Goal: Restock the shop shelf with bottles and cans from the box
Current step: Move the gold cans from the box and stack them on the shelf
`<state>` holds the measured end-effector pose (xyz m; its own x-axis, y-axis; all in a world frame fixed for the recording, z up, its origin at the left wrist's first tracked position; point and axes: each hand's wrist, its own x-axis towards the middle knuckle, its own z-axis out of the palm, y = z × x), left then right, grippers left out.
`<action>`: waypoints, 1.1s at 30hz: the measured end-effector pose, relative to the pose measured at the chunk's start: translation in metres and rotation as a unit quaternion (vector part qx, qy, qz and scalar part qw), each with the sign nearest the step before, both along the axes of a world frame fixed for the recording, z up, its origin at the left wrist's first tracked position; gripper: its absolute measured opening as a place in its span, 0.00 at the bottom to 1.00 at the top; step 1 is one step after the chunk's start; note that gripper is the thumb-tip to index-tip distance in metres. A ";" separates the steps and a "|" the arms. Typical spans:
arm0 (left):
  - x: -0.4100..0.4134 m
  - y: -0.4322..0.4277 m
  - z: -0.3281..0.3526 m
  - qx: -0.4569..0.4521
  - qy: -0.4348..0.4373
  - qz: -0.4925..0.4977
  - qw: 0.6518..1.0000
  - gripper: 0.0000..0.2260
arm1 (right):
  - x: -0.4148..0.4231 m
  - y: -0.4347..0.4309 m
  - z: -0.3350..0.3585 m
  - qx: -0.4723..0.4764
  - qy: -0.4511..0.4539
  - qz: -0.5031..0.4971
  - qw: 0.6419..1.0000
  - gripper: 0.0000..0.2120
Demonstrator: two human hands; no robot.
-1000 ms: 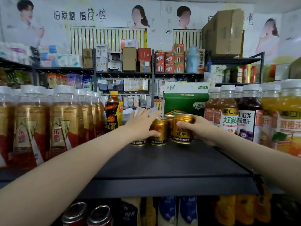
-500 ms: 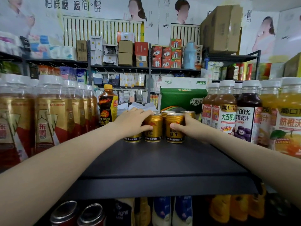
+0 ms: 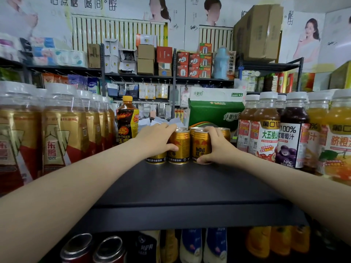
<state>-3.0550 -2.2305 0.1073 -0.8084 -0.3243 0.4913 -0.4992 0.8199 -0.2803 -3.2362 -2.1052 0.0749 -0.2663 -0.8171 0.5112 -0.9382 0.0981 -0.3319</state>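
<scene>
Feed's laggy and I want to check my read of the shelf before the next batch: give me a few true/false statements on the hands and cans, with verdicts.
1. The right hand grips a gold can standing on the shelf. True.
2. The gold cans lie on their sides. False: those in view stand upright.
3. A green pack sits behind the cans. True.
4. The left hand holds the yellow-capped bottle. False: it holds the gold cans at the left of the group; the bottle stands to its left, ungripped.
5. The juice bottles right of the cans have white caps. True.
</scene>
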 end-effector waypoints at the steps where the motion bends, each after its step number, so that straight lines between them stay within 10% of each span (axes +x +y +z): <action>1: 0.000 0.000 -0.001 -0.004 0.002 0.000 1.000 0.23 | 0.000 -0.001 0.000 0.002 -0.003 -0.001 1.000 0.49; 7: 0.000 0.001 -0.008 -0.048 0.002 -0.039 0.998 0.29 | 0.004 0.001 0.002 0.030 0.225 -0.034 0.973 0.52; 14: -0.002 0.004 -0.013 -0.114 0.009 -0.067 0.991 0.30 | 0.019 0.006 0.003 0.045 0.275 -0.087 0.957 0.51; 24: 0.037 0.058 -0.013 0.061 0.080 -0.116 0.988 0.25 | 0.086 0.055 0.005 -0.053 0.183 -0.051 0.980 0.37; 33: 0.155 0.184 -0.106 0.224 0.299 -0.127 0.919 0.16 | 0.195 0.144 -0.073 -0.141 0.101 0.100 0.980 0.22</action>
<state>-2.9001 -2.0467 0.0013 -0.5147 -0.4405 0.7356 -0.2311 0.8975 0.3757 -3.0412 -1.9607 0.0021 0.0138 -0.6619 0.7495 -0.9786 -0.1629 -0.1259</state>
